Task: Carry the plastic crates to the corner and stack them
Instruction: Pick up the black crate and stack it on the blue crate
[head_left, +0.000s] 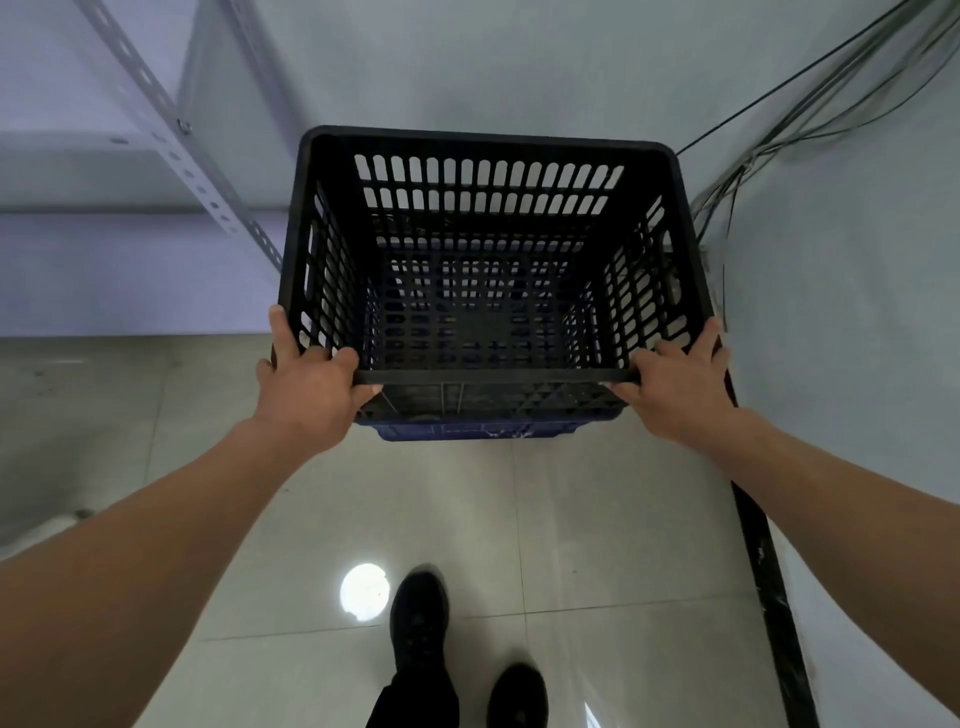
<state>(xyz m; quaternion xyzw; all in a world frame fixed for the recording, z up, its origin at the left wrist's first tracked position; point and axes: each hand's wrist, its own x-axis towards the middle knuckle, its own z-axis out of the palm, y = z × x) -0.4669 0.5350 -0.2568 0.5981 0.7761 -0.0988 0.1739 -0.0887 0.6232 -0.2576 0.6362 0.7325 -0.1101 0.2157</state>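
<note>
Black slotted plastic crate (488, 249), centre frame, sits on a blue plastic crate (467, 430); left hand (306, 387) and right hand (675, 384) grip its near rim corners, fingers curled.

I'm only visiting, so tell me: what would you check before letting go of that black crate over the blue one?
1. Grip: the left hand and right hand both curl over the black crate at its near rim: ok.
2. Seating on the blue crate below: only a blue strip shows under the near edge: cannot tell.
3. Load: nothing lies inside the black crate: ok.
4. Clearance: the cables by the right wall run close to the crate's far right corner, contact unclear: cannot tell.
5. Feet: the shoes stand back from the crates: ok.
</note>
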